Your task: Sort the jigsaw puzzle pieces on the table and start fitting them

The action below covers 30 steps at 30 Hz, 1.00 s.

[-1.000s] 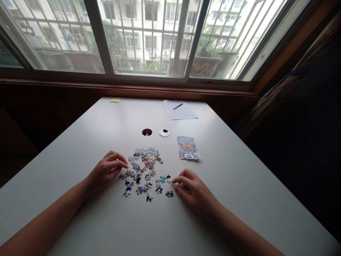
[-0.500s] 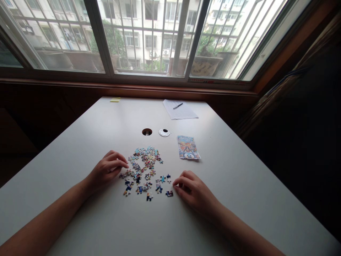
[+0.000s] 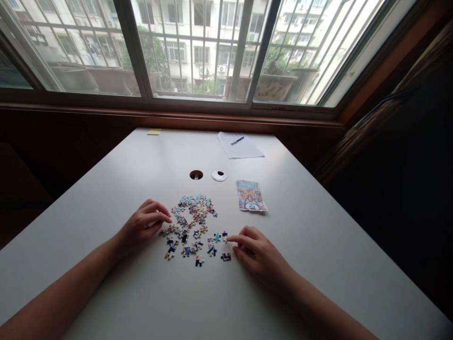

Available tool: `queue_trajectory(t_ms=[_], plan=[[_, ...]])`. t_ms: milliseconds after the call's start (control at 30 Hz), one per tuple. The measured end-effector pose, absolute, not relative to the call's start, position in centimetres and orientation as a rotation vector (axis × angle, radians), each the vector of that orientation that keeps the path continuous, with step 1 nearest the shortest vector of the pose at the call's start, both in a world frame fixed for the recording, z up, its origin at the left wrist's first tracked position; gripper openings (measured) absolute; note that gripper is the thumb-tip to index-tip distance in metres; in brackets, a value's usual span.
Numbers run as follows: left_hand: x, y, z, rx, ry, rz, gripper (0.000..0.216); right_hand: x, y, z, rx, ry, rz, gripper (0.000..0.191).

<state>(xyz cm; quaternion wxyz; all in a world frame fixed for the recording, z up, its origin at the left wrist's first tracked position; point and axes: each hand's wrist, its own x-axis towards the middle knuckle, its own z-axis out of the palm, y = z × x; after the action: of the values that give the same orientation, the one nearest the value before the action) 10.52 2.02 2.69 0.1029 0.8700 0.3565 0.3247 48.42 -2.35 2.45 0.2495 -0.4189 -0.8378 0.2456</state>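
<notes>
A loose heap of small jigsaw pieces point(image 3: 198, 208) lies on the white table, with several more spread in front of it. My left hand point(image 3: 148, 219) rests at the heap's left edge, fingers loosely bent and apart, nothing seen in them. To the right, my right hand point(image 3: 253, 248) has its index finger stretched to a jigsaw piece point(image 3: 224, 237) at the right of the spread; the fingertip appears to touch it. Thumb and index finger are apart. Just below that fingertip lies a dark jigsaw piece point(image 3: 225, 257), flat on the table.
A colourful printed picture sheet point(image 3: 251, 196) lies beyond my right hand. Farther back are a round cable hole point(image 3: 196, 175), its loose cover point(image 3: 219, 175), papers point(image 3: 239, 148) with a pen point(image 3: 237, 140), and yellow sticky notes point(image 3: 154, 132). A barred window stands behind the table point(image 3: 141, 302).
My right index finger has straightened and reached left to the jigsaw piece, opening away from the thumb. My left hand has stayed in place.
</notes>
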Motion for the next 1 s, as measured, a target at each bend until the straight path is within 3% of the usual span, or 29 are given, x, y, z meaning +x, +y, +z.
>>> queue_trajectory(t_ms=[1000], plan=[[10.66,1.69,2.43,2.698,0.925,0.887,0.030,48.32,-2.26,2.58,-1.194,-2.272,0.722,0.026]])
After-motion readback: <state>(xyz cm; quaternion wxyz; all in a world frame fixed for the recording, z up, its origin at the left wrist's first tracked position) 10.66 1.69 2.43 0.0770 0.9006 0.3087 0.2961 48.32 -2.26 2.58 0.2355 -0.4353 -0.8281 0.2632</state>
